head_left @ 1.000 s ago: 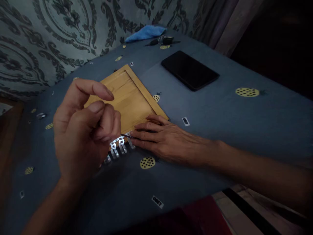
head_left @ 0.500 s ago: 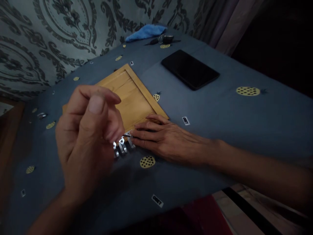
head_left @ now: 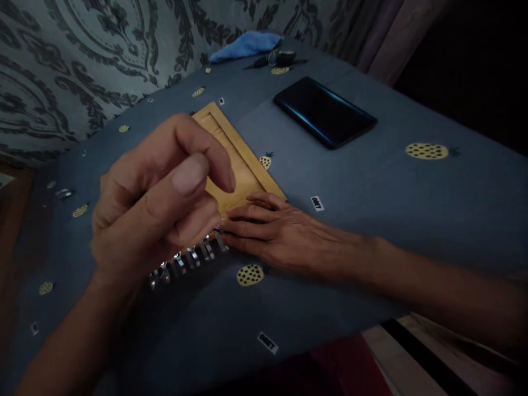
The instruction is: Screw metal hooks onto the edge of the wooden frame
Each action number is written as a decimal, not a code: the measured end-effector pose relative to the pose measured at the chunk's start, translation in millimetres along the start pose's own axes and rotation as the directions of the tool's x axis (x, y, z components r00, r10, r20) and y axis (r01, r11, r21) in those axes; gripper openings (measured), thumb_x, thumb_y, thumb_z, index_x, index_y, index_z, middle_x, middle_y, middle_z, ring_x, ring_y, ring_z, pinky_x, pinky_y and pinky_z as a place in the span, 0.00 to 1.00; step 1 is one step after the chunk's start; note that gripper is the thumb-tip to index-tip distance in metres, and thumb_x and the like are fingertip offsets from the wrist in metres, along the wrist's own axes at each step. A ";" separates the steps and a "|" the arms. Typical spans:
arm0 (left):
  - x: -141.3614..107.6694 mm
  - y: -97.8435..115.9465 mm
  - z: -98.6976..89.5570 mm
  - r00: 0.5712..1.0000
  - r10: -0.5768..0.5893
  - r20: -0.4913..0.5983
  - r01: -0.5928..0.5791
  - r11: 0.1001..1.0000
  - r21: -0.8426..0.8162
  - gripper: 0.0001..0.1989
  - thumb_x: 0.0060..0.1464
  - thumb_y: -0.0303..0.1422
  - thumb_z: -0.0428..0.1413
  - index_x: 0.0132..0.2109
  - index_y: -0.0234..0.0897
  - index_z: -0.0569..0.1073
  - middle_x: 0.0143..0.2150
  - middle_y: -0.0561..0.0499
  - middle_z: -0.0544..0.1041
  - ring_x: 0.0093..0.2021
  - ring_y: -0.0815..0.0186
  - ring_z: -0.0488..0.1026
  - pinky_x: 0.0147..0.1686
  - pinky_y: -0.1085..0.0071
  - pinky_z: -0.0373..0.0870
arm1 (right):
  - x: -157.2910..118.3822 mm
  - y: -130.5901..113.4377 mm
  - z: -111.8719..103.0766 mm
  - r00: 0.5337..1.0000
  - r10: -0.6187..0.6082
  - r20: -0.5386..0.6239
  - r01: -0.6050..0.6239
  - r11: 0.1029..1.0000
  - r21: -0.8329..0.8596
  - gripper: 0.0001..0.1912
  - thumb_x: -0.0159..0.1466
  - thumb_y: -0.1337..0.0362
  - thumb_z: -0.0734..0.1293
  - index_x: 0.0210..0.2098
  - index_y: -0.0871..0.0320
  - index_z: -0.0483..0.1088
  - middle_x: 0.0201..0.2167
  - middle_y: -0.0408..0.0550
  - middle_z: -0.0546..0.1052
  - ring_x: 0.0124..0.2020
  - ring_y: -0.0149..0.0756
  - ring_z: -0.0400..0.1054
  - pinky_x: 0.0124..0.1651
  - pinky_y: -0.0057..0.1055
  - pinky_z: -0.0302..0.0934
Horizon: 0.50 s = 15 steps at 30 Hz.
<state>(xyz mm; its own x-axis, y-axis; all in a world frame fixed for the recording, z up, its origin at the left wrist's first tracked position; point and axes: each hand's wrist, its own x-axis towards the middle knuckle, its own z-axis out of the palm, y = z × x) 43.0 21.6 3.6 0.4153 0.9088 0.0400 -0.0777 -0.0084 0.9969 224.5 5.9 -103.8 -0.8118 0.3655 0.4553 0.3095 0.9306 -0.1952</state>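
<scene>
A yellowish wooden board with a raised rim [head_left: 247, 153] lies on the table. Along its near edge sits a row of several shiny metal clips [head_left: 193, 257], partly covered by my hands. Raised above the board's left part, my left hand [head_left: 160, 192] has its fingers curled in; the index fingertip stands apart from the thumb. Whatever its curled fingers may hold is hidden. My right hand [head_left: 280, 234] lies flat over the board's near right corner, fingers stretched out, fingertips beside the last metal clip.
A dark phone [head_left: 325, 113] lies right of the board. Behind it are a bunch of keys [head_left: 280, 58] and a blue cloth [head_left: 247, 45] near the patterned curtain [head_left: 119, 49]. A small metal piece [head_left: 64, 193] lies at the left on the grey pineapple-print tablecloth [head_left: 355, 192].
My left hand has shifted right and slightly up, its index finger reaching farther forward. More metal clips show below it. My right hand stays in place.
</scene>
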 end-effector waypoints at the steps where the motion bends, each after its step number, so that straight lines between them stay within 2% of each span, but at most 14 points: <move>1: 3.0 1.7 -5.4 0.991 -0.009 0.133 0.006 1.000 0.022 0.06 0.56 0.33 0.58 0.32 0.37 0.78 0.13 0.61 0.54 0.08 0.79 0.47 0.09 0.79 0.50 | -0.1 -0.4 -0.5 1.000 0.001 0.000 -0.001 1.000 -0.003 0.18 0.74 0.70 0.53 0.57 0.62 0.67 0.55 0.48 0.75 0.58 0.39 0.64 0.63 0.44 0.55; 3: 8.5 5.0 -14.1 0.953 -0.027 0.301 0.003 0.997 0.080 0.06 0.57 0.33 0.56 0.36 0.38 0.78 0.15 0.61 0.58 0.08 0.80 0.49 0.10 0.79 0.53 | 0.1 -0.9 -1.6 1.000 0.003 -0.003 -0.003 1.000 -0.011 0.17 0.74 0.70 0.54 0.57 0.62 0.68 0.55 0.50 0.75 0.59 0.39 0.63 0.62 0.44 0.56; 5: 11.5 7.3 -17.9 0.929 -0.055 0.367 -0.001 0.989 0.151 0.06 0.57 0.33 0.56 0.37 0.39 0.78 0.18 0.59 0.63 0.08 0.80 0.50 0.10 0.79 0.53 | 0.4 -0.8 -2.3 1.000 0.002 -0.008 -0.002 1.000 -0.014 0.18 0.74 0.71 0.53 0.57 0.62 0.68 0.55 0.50 0.75 0.58 0.39 0.64 0.61 0.43 0.56; 7: 10.3 8.0 -16.2 0.934 -0.071 0.351 0.000 0.980 0.199 0.05 0.55 0.34 0.57 0.34 0.39 0.78 0.17 0.59 0.63 0.08 0.79 0.50 0.10 0.78 0.53 | 0.8 0.0 -2.1 1.000 -0.009 -0.013 0.009 1.000 -0.004 0.18 0.74 0.70 0.53 0.56 0.63 0.68 0.54 0.50 0.75 0.57 0.40 0.64 0.60 0.43 0.57; 10: 1.9 7.7 -8.0 0.979 -0.036 0.203 -0.008 0.978 0.208 0.04 0.53 0.33 0.59 0.30 0.41 0.76 0.13 0.60 0.57 0.08 0.78 0.48 0.10 0.77 0.51 | 1.5 0.6 -1.9 1.000 -0.015 -0.002 0.015 1.000 0.007 0.17 0.74 0.69 0.54 0.56 0.64 0.69 0.52 0.50 0.76 0.56 0.42 0.65 0.61 0.44 0.55; 13: -7.1 7.7 -2.7 0.992 -0.024 0.122 -0.001 0.979 0.203 0.05 0.53 0.32 0.58 0.30 0.42 0.75 0.16 0.58 0.60 0.11 0.77 0.53 0.13 0.77 0.52 | 2.9 -2.0 -4.7 1.000 0.001 0.026 -0.001 1.000 -0.018 0.17 0.73 0.69 0.55 0.55 0.63 0.69 0.54 0.51 0.76 0.57 0.42 0.64 0.62 0.45 0.53; 15: -8.9 5.8 -4.4 0.993 -0.010 0.121 -0.019 0.971 0.237 0.06 0.55 0.34 0.58 0.30 0.42 0.75 0.18 0.57 0.63 0.13 0.75 0.56 0.12 0.78 0.52 | 3.6 -3.9 -7.5 0.997 -0.008 0.072 0.011 0.999 -0.035 0.17 0.72 0.69 0.57 0.57 0.62 0.68 0.57 0.50 0.74 0.58 0.40 0.63 0.62 0.43 0.53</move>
<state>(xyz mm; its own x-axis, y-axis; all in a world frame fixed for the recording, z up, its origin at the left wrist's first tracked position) 34.9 15.3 8.7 0.5227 0.8517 0.0383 0.1312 -0.1247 0.9835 224.1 3.7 -94.9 -0.8481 0.3554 0.3928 0.3177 0.9346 -0.1598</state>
